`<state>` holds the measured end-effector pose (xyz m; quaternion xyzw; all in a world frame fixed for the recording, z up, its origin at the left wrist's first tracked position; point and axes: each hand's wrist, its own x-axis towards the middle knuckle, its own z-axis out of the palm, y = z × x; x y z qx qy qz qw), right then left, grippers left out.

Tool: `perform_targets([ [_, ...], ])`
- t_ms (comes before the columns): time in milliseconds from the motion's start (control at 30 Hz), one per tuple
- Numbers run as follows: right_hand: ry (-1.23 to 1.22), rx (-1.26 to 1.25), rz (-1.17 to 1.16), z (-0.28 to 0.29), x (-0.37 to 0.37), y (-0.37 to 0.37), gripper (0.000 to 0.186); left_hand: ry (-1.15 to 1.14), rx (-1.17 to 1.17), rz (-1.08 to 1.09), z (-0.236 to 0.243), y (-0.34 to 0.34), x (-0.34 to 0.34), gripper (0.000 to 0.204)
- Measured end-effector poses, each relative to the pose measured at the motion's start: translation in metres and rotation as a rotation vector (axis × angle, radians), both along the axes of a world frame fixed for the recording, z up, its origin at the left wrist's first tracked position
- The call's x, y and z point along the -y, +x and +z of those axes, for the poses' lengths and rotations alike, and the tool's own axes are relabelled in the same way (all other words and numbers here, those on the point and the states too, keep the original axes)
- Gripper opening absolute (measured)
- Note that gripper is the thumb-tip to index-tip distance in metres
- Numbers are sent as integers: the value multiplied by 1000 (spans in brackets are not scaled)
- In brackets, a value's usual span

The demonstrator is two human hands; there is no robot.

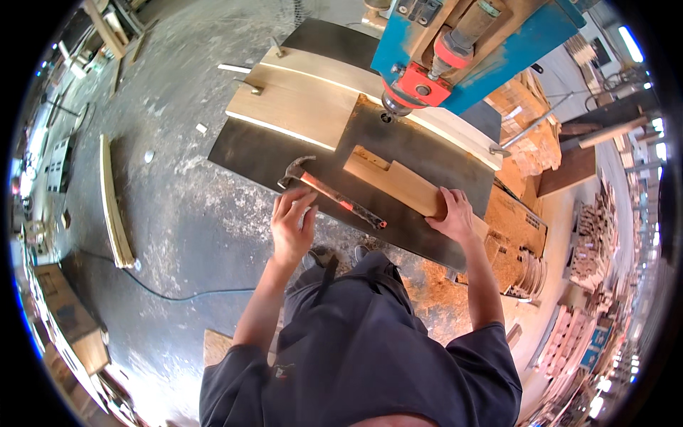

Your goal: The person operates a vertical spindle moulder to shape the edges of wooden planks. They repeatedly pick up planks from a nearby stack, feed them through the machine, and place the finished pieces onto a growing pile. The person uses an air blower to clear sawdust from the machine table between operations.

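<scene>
My left hand (290, 222) is empty, fingers loosely bent, just beside the hammer (333, 192). Right of this hand, the notched board (407, 186) lies on the worktop (249, 151), gripped by my right hand (455, 215). Probably I am positioning it; next move calls for steady hold.

No writing can be read clearly. The machine (523, 46) carries a small greenish label (489, 8) near the upper edge of the view, but its print is too small to tell. The shirt (356, 341) bears a small pale and red mark (283, 371), also unreadable.
</scene>
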<state>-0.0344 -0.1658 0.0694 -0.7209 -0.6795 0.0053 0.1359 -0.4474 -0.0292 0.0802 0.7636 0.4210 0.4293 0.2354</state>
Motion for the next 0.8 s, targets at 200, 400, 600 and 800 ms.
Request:
perform_targets([
  [200,41,-89,71,72,11,-2,88,-205,-68,209,-7,-45,121,20],
  [400,-1077,-1299,291,66,18,-42,77,-1268,877,130,-2,11,221,51],
  [600,-846,-755,1039,20,2,-198,77,-1269,1480,346,15,53,289,70],
  [800,-676,-413,1651,52,57,-319,100,-198,1839,1171,-11,2,354,26],
])
